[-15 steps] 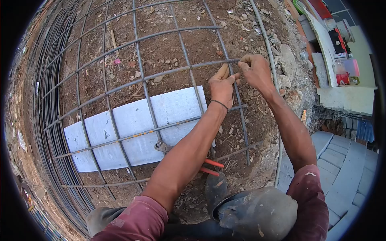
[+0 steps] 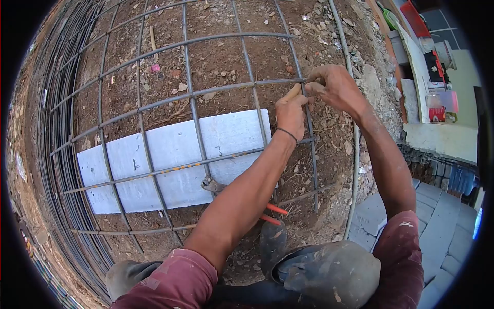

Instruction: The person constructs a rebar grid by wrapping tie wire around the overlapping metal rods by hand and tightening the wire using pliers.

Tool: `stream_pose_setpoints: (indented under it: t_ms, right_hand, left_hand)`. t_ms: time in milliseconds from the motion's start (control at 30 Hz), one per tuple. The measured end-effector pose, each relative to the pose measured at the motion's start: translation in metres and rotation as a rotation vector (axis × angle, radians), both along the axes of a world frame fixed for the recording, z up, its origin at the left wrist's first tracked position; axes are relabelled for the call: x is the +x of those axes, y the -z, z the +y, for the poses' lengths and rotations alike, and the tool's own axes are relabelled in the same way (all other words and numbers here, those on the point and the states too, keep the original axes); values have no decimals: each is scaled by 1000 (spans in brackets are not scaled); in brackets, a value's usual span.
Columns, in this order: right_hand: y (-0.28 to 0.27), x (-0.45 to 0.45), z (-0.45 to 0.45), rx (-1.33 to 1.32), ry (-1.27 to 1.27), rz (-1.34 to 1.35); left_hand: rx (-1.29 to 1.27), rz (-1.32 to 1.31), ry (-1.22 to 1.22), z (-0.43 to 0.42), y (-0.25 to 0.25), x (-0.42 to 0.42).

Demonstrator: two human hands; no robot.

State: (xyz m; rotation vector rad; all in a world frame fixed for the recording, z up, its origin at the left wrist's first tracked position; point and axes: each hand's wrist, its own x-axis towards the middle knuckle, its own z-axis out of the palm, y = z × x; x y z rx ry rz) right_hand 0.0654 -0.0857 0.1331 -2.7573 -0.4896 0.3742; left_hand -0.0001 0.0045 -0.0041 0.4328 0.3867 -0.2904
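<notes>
My left hand (image 2: 291, 116) is closed just below a crossing of the rebar grid (image 2: 221, 88), its fingertips pinched against the upright bar. Beside it, my right hand (image 2: 337, 91) curls its fingers in a pinch at the end of the crossbar. Whatever thin thing lies between the fingers is too small to make out. Under my left forearm lies a pair of pincers with red handles (image 2: 276, 208); the metal jaws show on the forearm's other side and the middle is hidden. A white board (image 2: 170, 149) lies flat under the grid.
Long loose rebars (image 2: 56, 154) run in a bundle along the left. A thin pipe (image 2: 356, 170) passes on the right, by rubble. Grey paving blocks (image 2: 440, 216) lie lower right. A ledge at upper right carries a pink container (image 2: 449, 101) and other items.
The view has shifted slightly, so the grid and board sit differently in frame. Both hands stay at the same crossing, and the right hand has turned a little, its fingers curled in closer.
</notes>
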Motion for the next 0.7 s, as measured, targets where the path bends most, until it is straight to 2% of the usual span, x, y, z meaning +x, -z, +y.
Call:
stream_pose_setpoints:
  t_ms: [67, 100, 167, 200, 267, 300, 367, 500, 567, 700]
  right_hand:
    - [-9, 4, 2, -114, -59, 168]
    - [-4, 6, -3, -118, -62, 161]
    - [18, 7, -15, -32, -201, -330]
    - [16, 6, -14, -33, -204, -333]
    - [12, -2, -13, 212, 279, 121]
    - [18, -3, -18, 210, 279, 124]
    - [30, -4, -32, 459, 494, 179]
    - [24, -6, -22, 343, 414, 57]
    - [15, 0, -13, -76, 51, -265]
    - [33, 51, -27, 40, 116, -48]
  left_hand:
    - [-1, 55, -41, 1, -9, -1]
    - [-4, 48, -45, 1, -9, 1]
    - [-38, 106, -23, 2, -4, 2]
    - [-40, 102, -25, 6, -11, 3]
    - [-27, 212, 9, 14, -28, 5]
    - [-29, 215, 9, 13, -25, 9]
    - [56, 237, 7, 9, -20, 21]
    - [119, 169, -49, -2, 1, 30]
    - [166, 154, -50, -5, 5, 33]
    - [240, 149, -70, -8, 8, 35]
